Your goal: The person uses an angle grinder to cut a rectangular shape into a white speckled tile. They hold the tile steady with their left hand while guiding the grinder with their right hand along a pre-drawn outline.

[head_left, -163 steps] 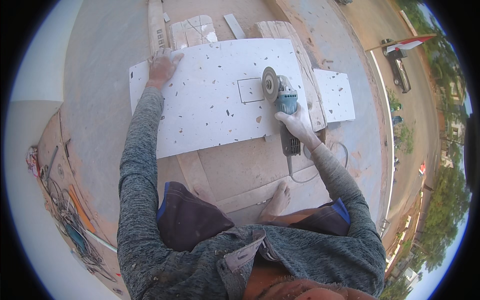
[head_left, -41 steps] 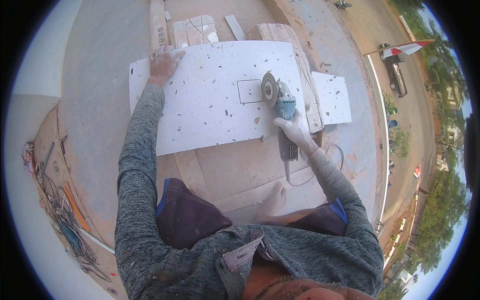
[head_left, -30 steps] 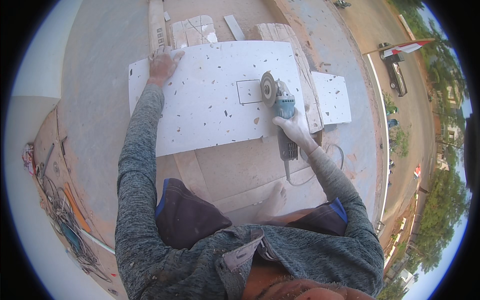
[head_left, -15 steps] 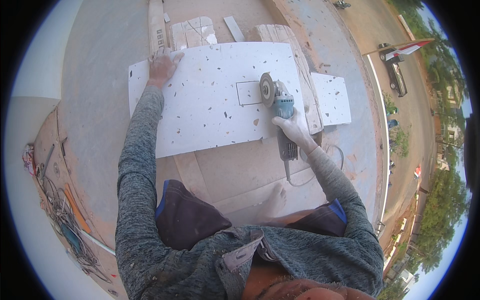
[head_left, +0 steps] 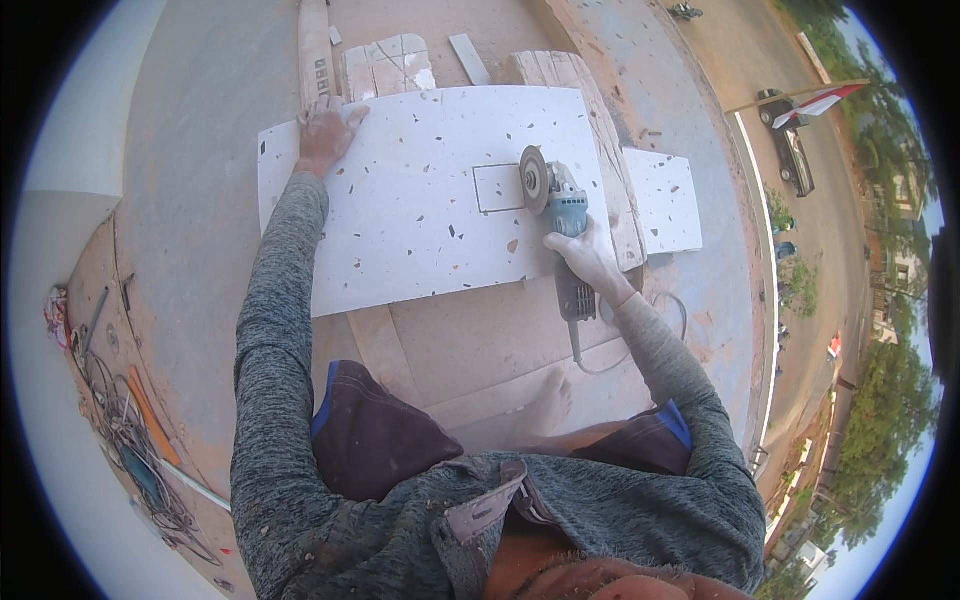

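Note:
A white speckled terrazzo slab (head_left: 410, 220) lies in front of me across wooden blocks. My left hand (head_left: 328, 137) rests on its far left edge, thumb spread aside and fingertips reaching just past the edge. My right hand (head_left: 590, 252), coated in white dust, is wrapped round the body of an angle grinder (head_left: 570, 212). The grinder's disc (head_left: 534, 180) stands at the right end of a dark rectangle outline (head_left: 494, 188) drawn on the slab. Whether the disc touches the surface, I cannot tell. The grinder's cord (head_left: 610, 365) loops off beside my right forearm.
Worn wooden blocks (head_left: 388, 62) show beyond the slab, with another block (head_left: 625, 225) along its right. A smaller speckled piece (head_left: 664, 198) lies farther right. Tangled cables (head_left: 125, 430) lie on the floor at left. My bare foot (head_left: 550, 400) is below the slab's near edge.
Hardly anything differs. Both hands, the grinder and the slab keep their places; the whole picture has shifted down by a tiny amount.

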Demonstrator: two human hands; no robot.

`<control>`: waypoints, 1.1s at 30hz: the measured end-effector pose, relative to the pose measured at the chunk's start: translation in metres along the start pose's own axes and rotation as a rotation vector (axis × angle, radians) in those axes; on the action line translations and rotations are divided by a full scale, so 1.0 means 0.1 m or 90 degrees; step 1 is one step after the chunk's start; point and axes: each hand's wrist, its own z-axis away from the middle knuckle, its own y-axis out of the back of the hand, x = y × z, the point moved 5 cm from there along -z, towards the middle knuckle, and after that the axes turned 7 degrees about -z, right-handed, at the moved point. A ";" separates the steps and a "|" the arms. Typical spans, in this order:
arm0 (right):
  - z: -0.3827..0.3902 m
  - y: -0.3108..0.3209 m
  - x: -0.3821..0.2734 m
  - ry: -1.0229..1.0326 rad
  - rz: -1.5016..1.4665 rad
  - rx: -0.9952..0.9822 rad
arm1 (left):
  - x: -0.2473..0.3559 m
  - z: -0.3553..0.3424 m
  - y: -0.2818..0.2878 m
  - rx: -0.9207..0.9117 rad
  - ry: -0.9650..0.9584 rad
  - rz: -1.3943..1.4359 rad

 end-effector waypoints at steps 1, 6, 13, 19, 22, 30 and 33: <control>-0.01 0.00 0.02 0.000 -0.001 -0.001 | 0.01 0.00 0.00 0.006 0.002 -0.002; -0.04 0.01 0.04 0.003 0.009 0.001 | 0.01 0.00 0.01 -0.010 0.008 -0.004; -0.02 0.00 0.02 0.004 -0.005 0.009 | -0.03 0.00 -0.03 0.003 -0.004 0.013; -0.02 0.00 0.04 0.009 -0.013 0.004 | -0.01 -0.01 -0.05 0.007 -0.001 0.011; -0.02 -0.01 0.07 0.004 -0.015 0.002 | -0.02 -0.02 -0.05 -0.002 -0.009 0.010; 0.01 0.01 0.05 0.013 0.001 0.020 | 0.01 -0.03 -0.02 -0.041 0.006 0.013; 0.01 0.01 0.04 0.012 0.000 0.019 | -0.01 -0.05 -0.04 -0.048 0.005 0.014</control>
